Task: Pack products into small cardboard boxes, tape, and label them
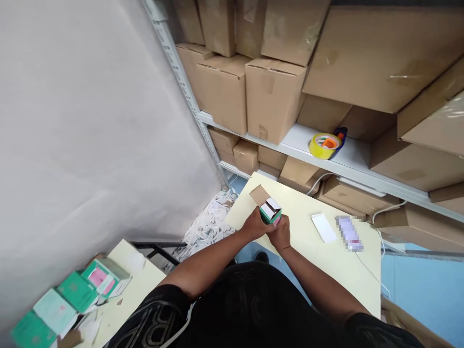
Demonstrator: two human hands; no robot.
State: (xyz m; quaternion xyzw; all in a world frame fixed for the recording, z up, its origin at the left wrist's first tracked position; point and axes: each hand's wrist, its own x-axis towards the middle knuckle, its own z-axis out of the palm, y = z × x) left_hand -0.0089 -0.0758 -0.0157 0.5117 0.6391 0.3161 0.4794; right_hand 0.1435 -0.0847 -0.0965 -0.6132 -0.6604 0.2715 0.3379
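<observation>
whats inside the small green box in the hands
The small green-and-white cardboard box shows open white flaps and a dark gap; contents are hidden. The left hand and right hand cover its base.

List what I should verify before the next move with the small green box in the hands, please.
1. Grip: ok. Left hand and right hand both hold the green box above the table.
2. Top flaps: ok, they look open and white inside.
3. Contents: cannot tell, the inside is hidden.
4. Brown cardboard piece: cannot tell whether it touches the box.
5. White card: ok, flat on the table, apart from the hands.
6. Tape roll: not ok, it lies on the shelf beyond the table.
</observation>
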